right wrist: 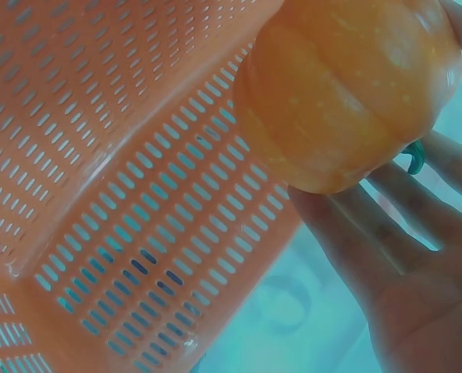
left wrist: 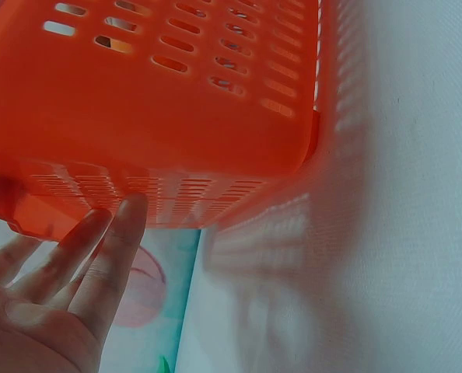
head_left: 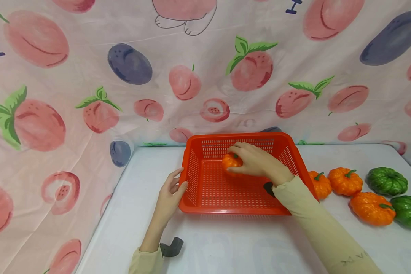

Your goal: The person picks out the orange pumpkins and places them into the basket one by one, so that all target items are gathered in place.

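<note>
White tabletop (head_left: 226,243) extends to the left and in front of the red plastic basket (head_left: 239,211), while its back edge runs close behind, and on the right three orange pumpkins (head_left: 344,182) and two green pumpkins (head_left: 387,181) take up room. On the fruit-printed cloth (head_left: 191,49) I can read "Happy", turned sideways at the upper left. I see the right hand (head_left: 251,158) gripping another orange pumpkin (head_left: 230,163) inside the basket, left of its middle, while the left hand (head_left: 168,194), fingers extended, touches the basket's left side.
</note>
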Demonstrator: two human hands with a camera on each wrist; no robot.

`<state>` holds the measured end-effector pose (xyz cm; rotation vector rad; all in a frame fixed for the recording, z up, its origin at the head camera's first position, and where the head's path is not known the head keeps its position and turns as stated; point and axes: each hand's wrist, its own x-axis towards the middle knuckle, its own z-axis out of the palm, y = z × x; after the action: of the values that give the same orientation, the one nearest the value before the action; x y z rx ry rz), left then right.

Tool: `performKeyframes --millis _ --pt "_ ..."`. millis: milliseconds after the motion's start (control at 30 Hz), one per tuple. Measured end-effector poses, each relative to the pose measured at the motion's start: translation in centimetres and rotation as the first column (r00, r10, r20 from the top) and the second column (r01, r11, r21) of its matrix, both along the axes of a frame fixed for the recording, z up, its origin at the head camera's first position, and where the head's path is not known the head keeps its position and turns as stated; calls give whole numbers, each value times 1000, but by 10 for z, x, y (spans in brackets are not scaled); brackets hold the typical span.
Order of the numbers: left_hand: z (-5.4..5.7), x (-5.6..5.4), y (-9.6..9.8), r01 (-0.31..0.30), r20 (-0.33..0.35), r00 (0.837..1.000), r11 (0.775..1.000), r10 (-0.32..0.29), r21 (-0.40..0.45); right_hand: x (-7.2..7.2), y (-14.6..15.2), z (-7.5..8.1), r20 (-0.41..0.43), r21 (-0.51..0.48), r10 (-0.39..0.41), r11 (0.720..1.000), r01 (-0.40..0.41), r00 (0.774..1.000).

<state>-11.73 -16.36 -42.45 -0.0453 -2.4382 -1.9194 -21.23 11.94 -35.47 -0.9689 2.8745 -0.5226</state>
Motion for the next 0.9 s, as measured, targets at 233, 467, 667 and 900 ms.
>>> performKeyframes --millis 233,467,667,900 --pt "0 1 0 3 -4 1000 1000 -3 5 -4 -4 -2 12 4 18 1000 -18 1000" --pt "0 0 -1 4 -7 1000 1000 -4 3 -10 -9 -4 27 24 11 1000 -11 1000" --pt "2 0 -2 11 -8 1000 1000 -11 -5 -14 -14 -6 32 46 -2 999 1 999" --pt "1 0 -1 11 -7 1000 1000 -11 -2 -19 -15 -7 105 53 -26 998 20 994"
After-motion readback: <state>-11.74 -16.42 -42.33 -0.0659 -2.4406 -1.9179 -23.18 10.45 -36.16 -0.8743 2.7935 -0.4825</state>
